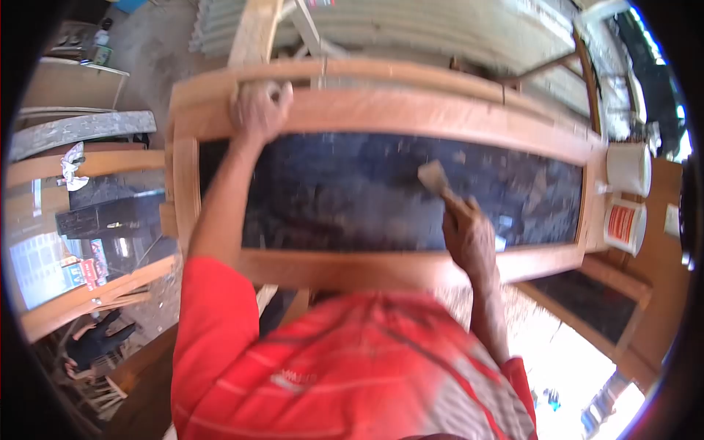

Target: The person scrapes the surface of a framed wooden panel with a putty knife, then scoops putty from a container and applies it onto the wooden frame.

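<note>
A wooden frame with a dark panel set in it lies in front of me. My right hand is closed around the handle of a scraper, whose flat, pale blade is over the panel, right of its middle. Whether the blade touches the surface I cannot tell. My left hand has its fingers curled over the far rail of the frame, near the left corner. Pale specks and smudges mark the dark panel.
Two white buckets stand at the right end. On the left, a glazed wooden frame has a crumpled white cloth and small packets on it. Another dark-panelled frame is at lower right. Corrugated sheeting lies beyond.
</note>
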Action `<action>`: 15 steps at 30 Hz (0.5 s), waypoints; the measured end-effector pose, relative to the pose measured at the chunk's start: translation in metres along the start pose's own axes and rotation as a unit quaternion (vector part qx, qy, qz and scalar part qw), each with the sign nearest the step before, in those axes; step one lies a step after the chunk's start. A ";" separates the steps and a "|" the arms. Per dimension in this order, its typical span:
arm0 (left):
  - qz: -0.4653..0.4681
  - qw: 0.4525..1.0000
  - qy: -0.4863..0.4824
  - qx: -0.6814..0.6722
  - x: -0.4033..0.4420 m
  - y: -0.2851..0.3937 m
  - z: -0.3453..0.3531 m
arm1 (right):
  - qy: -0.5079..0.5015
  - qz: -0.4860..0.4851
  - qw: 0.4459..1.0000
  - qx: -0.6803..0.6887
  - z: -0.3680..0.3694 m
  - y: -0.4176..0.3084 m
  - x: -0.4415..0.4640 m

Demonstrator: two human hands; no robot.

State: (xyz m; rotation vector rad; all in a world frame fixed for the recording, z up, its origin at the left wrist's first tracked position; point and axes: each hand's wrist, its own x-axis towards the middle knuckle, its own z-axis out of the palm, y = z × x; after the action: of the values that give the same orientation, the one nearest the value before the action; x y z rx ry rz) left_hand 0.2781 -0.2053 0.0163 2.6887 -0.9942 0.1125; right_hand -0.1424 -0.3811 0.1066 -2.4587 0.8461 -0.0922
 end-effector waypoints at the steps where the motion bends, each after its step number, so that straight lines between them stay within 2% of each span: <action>1: -0.078 0.988 -0.123 -0.060 0.014 0.003 -0.017 | 0.003 0.018 1.000 -0.008 0.004 -0.014 0.001; 3: -0.045 0.985 -0.128 -0.108 0.036 -0.024 0.002 | 0.034 -0.004 0.999 -0.008 0.028 -0.023 0.006; 6: -0.020 0.987 -0.150 -0.053 0.039 -0.021 0.001 | 0.024 0.005 0.999 -0.049 0.041 -0.046 0.028; 9: -0.043 0.982 -0.174 -0.054 0.039 -0.018 -0.007 | -0.001 0.009 0.997 -0.075 0.036 -0.058 0.030; 13: -0.042 0.989 -0.133 -0.045 0.040 -0.024 0.006 | -0.005 0.005 0.992 -0.127 0.040 -0.068 0.041; 15: -0.043 0.986 -0.148 -0.060 0.036 -0.022 0.002 | -0.011 -0.002 0.993 -0.120 0.040 -0.071 0.049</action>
State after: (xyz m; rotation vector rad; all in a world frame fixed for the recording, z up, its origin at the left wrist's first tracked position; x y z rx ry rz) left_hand 0.3195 -0.2129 0.0155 2.6808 -0.9265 -0.3625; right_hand -0.0551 -0.3443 0.1031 -2.6787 0.8878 0.0360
